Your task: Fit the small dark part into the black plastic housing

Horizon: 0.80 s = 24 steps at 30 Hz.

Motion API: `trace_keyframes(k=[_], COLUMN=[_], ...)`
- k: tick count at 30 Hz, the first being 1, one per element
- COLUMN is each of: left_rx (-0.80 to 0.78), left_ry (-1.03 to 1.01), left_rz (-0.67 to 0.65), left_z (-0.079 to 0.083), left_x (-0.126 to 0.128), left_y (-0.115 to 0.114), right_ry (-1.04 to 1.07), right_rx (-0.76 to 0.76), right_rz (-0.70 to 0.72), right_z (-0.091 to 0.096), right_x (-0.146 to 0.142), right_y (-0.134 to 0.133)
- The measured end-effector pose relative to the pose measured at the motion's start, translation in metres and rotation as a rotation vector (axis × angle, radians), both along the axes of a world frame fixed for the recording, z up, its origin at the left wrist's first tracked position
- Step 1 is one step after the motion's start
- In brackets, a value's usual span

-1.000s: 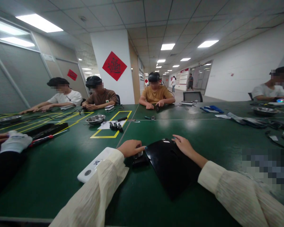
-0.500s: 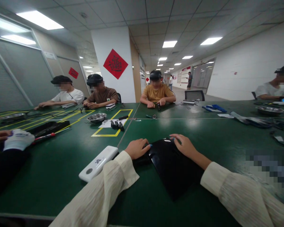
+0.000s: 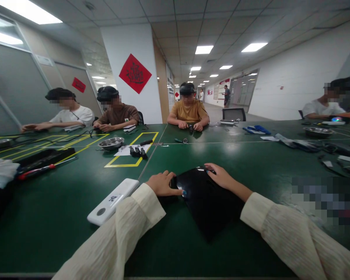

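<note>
A glossy black sheet [image 3: 210,204] lies tilted on the green table in front of me, one corner pointing towards me. At its far left edge is my left hand [image 3: 162,184], thumb pressed on the sheet and fingers bent over a dark edge. My right hand [image 3: 221,177] grips the far right corner, its fingers curled there. Under my left palm sits something dark that I cannot make out. A white power bank [image 3: 113,202] marked with a number lies left of my left forearm.
A red-handled screwdriver [image 3: 37,172] lies at left near a gloved hand [image 3: 1,173]. Farther off are a metal bowl [image 3: 111,143], several black parts [image 3: 138,152] and yellow tape [image 3: 122,165]. Co-workers sit across the table, one in a mustard shirt [image 3: 187,112]. Cables and bags lie at right.
My left fingers have bent and the thumb has spread away from them onto the sheet. My right hand has closed more around the far corner. The view has shifted slightly right.
</note>
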<state>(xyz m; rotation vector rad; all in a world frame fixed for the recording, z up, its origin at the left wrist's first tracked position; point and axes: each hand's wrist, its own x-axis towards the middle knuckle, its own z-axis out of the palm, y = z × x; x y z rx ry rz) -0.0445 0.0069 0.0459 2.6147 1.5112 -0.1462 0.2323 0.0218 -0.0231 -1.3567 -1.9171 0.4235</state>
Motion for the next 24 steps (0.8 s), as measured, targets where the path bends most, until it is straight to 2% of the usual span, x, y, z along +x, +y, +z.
trace_keyframes(k=[4,8,11,15,21,24], left_rx=[-0.163,-0.158,-0.169,-0.134,-0.116,-0.051], left_ry=[-0.071,-0.205,-0.277,-0.259,-0.161,-0.113], left_rz=[-0.098,-0.135,-0.105,-0.022,-0.018,0.004], left_z=[-0.001,-0.011,-0.016,-0.013,-0.006,-0.005], left_x=[-0.009,-0.011,-0.01,-0.009,-0.008,-0.006], left_y=[0.01,0.02,0.021,0.016,0.013,0.012], right_ry=[0.057,0.069,0.081,0.09,0.081,0.102], right_rx=[-0.023,-0.016,-0.018,-0.041,-0.076,-0.074], right_rz=[-0.013,-0.012,-0.003,0.001,-0.003,-0.001], right_z=[-0.003,-0.005,-0.005,-0.001,0.003,0.001], right_x=[0.0,0.0,0.001,0.0,-0.001,-0.001], right_y=[0.002,0.004,0.004,0.002,0.0,0.0])
